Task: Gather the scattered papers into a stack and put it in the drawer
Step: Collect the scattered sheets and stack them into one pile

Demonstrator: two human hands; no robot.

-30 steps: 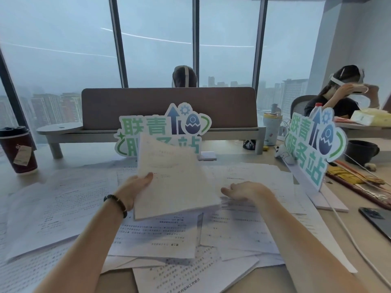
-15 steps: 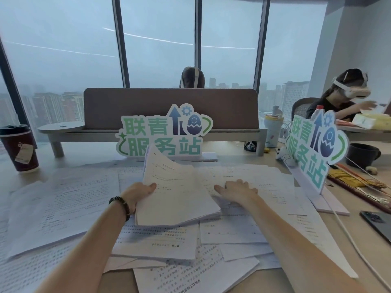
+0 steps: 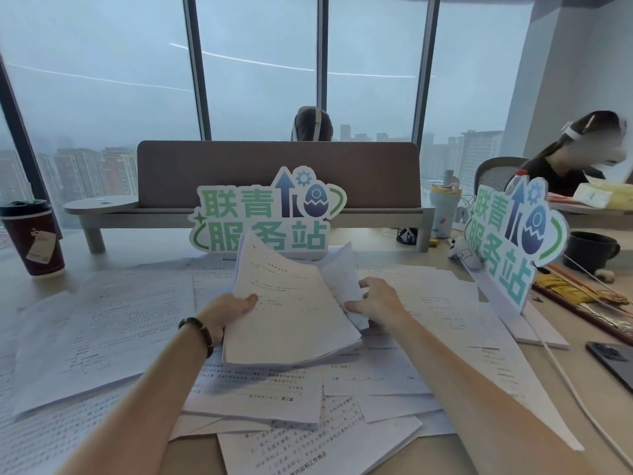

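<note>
Papers [image 3: 291, 313], white and printed, form a tilted stack held in the left grip [image 3: 226, 311]; right grip [image 3: 376, 303] pinches a curled sheet [image 3: 342, 279].

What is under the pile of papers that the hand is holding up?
Under the held stack lie more loose printed sheets, spread over the desk. The left hand grips the stack. What lies directly beneath it is covered.

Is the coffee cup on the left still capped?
Capped: the coffee cup stands upright at the desk's left edge with its black lid on.
</note>
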